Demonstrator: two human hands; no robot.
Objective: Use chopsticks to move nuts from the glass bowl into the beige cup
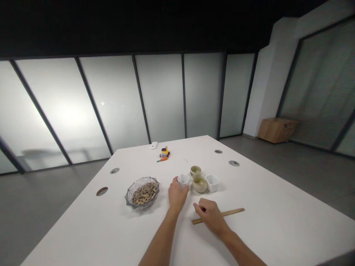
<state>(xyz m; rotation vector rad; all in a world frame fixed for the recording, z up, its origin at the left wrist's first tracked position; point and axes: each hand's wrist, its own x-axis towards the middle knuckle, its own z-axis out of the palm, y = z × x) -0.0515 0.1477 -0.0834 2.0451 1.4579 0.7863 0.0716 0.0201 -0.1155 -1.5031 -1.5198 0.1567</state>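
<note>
My left hand (178, 195) is closed around the side of a small white cup (183, 180), thumb on the right and fingers on the left. Just right of it stand two pale green round cups, a nearer one (199, 184) and a farther one (195, 170), plus a second white cup (212, 183). My right hand (211, 214) is curled with its fingers tucked in; whatever it may hold is hidden. Beneath or behind that hand runs a pair of wooden chopsticks (233, 212); contact with them cannot be made out. A clear scalloped bowl (128, 199) of nuts or seeds (144, 193) sits to the left.
Farther back on the white table (111, 229) are a yellow toy vehicle (164, 152), an orange carrot-like item (162, 160) and a small white box (154, 145). Round cable holes (102, 191) pierce the tabletop on both sides. A wooden cabinet (273, 130) stands beyond, at right.
</note>
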